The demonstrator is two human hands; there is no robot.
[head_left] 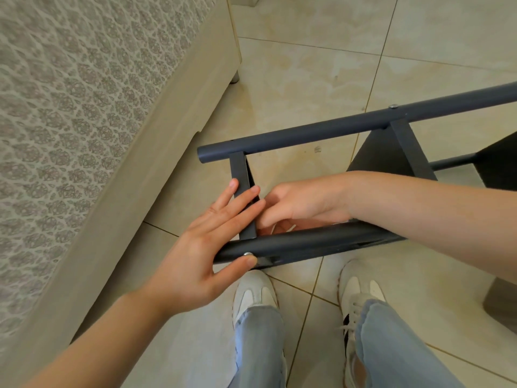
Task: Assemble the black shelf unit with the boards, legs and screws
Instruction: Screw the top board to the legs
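The black shelf unit lies on its side on the tiled floor. Its far leg [335, 127] and near leg [307, 242] are round tubes running left to right. An end board [241, 169] and a second board [391, 152] span between them. My left hand [201, 247] lies flat with straight fingers on the end board, its thumb pressing a silver screw [246, 254] in the near leg. My right hand [305, 200] reaches between the legs just inside the end board. Its fingers curl down behind the near leg and their tips are hidden.
A bed with a patterned mattress [70, 107] and beige base [167, 135] runs along the left, close to the unit's end. My two white shoes [254, 292] stand just below the near leg. Another screw [393, 106] sits in the far leg. A dark object [500, 301] is at the right edge.
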